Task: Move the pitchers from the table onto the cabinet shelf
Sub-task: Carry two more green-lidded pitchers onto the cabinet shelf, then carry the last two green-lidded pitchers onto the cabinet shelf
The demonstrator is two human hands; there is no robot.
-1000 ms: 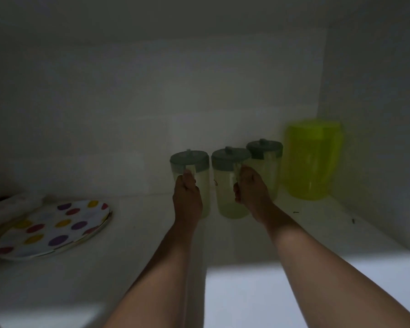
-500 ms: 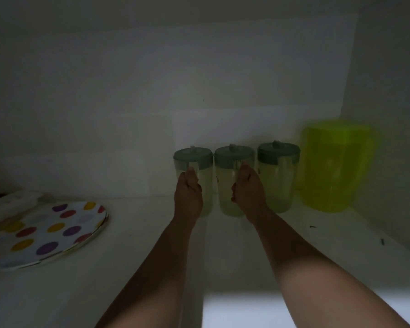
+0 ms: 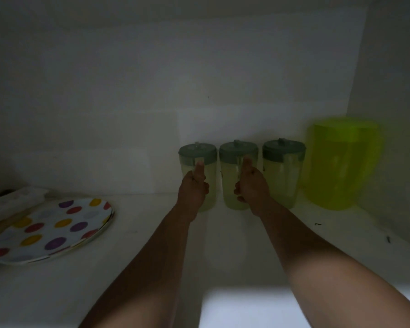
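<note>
Three clear pitchers with grey-green lids stand in a row at the back of the white cabinet shelf [image 3: 140,268]. My left hand [image 3: 192,192] grips the handle of the left pitcher [image 3: 197,153]. My right hand [image 3: 252,189] is closed around the handle of the middle pitcher [image 3: 238,151]. The right pitcher [image 3: 283,162] stands free beside them. All three rest upright on the shelf, close to the back wall. A larger bright green pitcher [image 3: 341,162] stands in the right corner.
A polka-dot plate [image 3: 50,229] lies on the shelf at the left, with a pale object [image 3: 12,201] behind it. The cabinet's right side wall [image 3: 393,91] is close to the green pitcher. The interior is dim.
Both hands have pushed their pitchers farther back on the shelf, into line with the right pitcher. The view has shifted left, so the row now sits more to the right.
</note>
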